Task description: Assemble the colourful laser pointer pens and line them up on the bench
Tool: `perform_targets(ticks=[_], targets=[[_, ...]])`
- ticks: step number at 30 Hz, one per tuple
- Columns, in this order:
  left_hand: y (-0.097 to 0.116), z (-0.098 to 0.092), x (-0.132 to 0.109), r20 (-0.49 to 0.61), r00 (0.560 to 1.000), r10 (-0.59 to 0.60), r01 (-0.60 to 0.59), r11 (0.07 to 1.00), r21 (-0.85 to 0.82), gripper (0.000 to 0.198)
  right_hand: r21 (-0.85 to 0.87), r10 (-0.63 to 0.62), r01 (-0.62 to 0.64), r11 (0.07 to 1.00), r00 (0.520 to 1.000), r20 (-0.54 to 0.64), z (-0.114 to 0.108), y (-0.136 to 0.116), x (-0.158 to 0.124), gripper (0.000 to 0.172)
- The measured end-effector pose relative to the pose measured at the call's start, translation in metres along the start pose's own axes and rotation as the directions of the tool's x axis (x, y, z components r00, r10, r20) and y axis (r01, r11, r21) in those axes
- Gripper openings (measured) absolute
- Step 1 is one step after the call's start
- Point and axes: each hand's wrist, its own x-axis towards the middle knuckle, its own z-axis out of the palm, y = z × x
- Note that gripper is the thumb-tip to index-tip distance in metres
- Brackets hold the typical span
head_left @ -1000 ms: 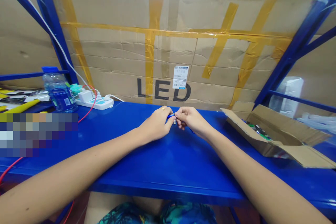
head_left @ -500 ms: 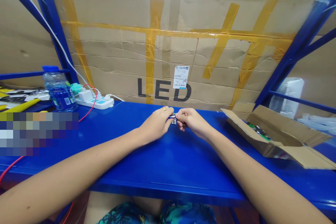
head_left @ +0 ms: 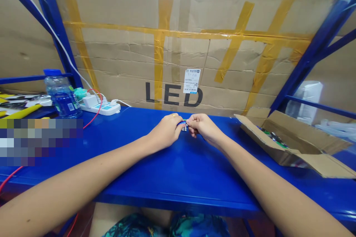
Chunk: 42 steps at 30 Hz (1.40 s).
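Hands (head_left: 167, 130) close together, pinching small part (head_left: 182, 122) | tabletop (head_left: 178, 170) open toward near edge (head_left: 178, 200) | carton (head_left: 257, 141) well apart, right

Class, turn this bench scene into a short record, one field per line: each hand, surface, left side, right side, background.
Left hand: closed on a small part, details too small to tell
Right hand: closed at the same part
Surface: blue table
Left side: blue-capped bottle; white power strip
Right side: open cardboard box holding green and dark items
Background: taped cardboard sheet marked LED

Head cam, fwd/down over desk (head_left: 178, 172).
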Motion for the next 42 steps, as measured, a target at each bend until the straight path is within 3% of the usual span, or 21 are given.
perform_targets(ticks=[6,10,12,14,16,18,22,27,31,34,42], targets=[[-0.003,0.003,0.001,-0.025,1.000,-0.012,0.011,1.000,-0.010,0.019,-0.056,-0.006,0.007,0.998,1.000,0.018,-0.001,-0.005,0.001,0.029],[-0.006,0.002,0.004,-0.038,0.994,-0.101,0.099,0.993,-0.057,0.018,-0.314,-0.040,0.023,0.949,0.998,-0.048,-0.021,-0.009,0.006,0.021],[-0.006,0.000,0.004,-0.038,0.988,-0.150,0.146,0.986,-0.077,0.018,-0.573,-0.115,0.028,0.819,0.987,-0.115,-0.035,-0.006,0.008,0.017],[-0.007,-0.003,0.004,-0.034,0.983,-0.178,0.175,0.980,-0.094,0.018,-0.754,-0.092,-0.001,0.656,0.992,-0.081,-0.046,0.000,0.010,0.019],[-0.007,-0.004,0.004,-0.032,0.983,-0.181,0.177,0.979,-0.104,0.018,-0.835,-0.032,-0.047,0.548,0.996,-0.078,-0.052,0.007,0.011,0.019],[-0.007,-0.005,0.004,-0.028,0.986,-0.167,0.163,0.981,-0.102,0.018,-0.862,-0.007,-0.078,0.501,0.996,-0.094,-0.054,0.015,0.012,0.024],[-0.008,-0.004,0.004,-0.002,0.993,-0.120,0.120,0.989,-0.086,0.019,-0.834,-0.027,-0.066,0.548,0.995,-0.097,-0.050,0.022,0.012,0.036],[-0.008,-0.004,0.002,0.031,0.995,-0.092,0.095,0.990,-0.104,0.018,-0.835,0.044,-0.046,0.548,0.999,-0.026,-0.034,0.012,0.004,0.025],[-0.009,-0.004,0.001,0.036,0.997,-0.063,0.068,0.988,-0.137,0.016,-0.686,0.014,0.097,0.721,0.988,0.154,-0.024,-0.004,-0.002,0.012],[-0.011,-0.004,0.001,0.025,1.000,-0.019,0.024,0.974,-0.224,0.016,-0.475,-0.067,0.157,0.866,0.977,0.201,-0.024,-0.011,-0.001,0.015],[-0.016,-0.005,0.002,0.022,0.999,0.048,-0.035,0.920,-0.390,0.019,-0.082,0.059,-0.041,0.996,0.969,0.238,-0.019,-0.006,0.000,0.019]])
